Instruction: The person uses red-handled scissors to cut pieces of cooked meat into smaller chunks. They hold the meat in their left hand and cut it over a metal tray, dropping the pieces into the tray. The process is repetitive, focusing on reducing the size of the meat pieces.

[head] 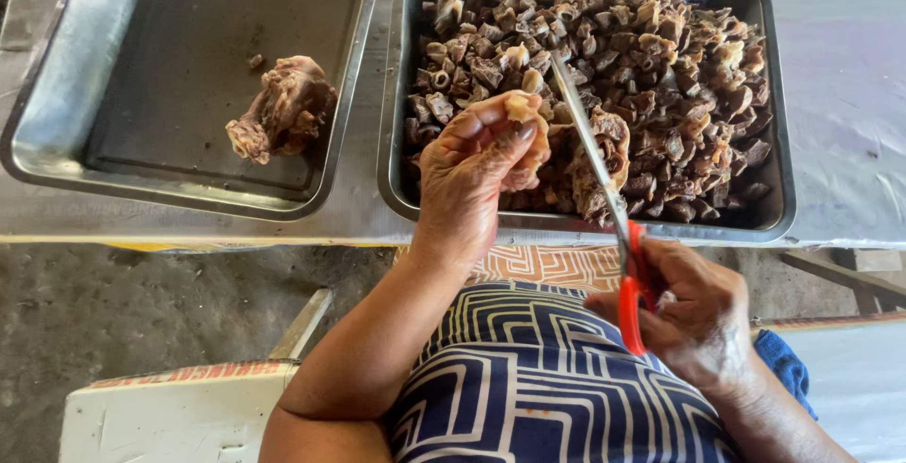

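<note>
Two steel trays, one pair of scissors, both my hands busy.
My left hand (477,166) pinches a pale meat piece (521,109) over the right rectangular steel tray (776,208) heaped with brown chopped bits (661,76); my right hand (703,317) grips red-handled steel scissors (604,189), blades nearly together. The left steel tray (57,95) holds one pale chunk (283,109).

Table (849,76): pale grey covered top, spanning the upper frame from 9 to 3 o'clock; yellow trim along its near edge. Floor (142,312): bare grey concrete, rough and stained, at 8 o'clock. Bench (179,416): white painted board, worn, at 7 o'clock. Light: bright daylight, glare on the tabletop toward 2 o'clock.
</note>
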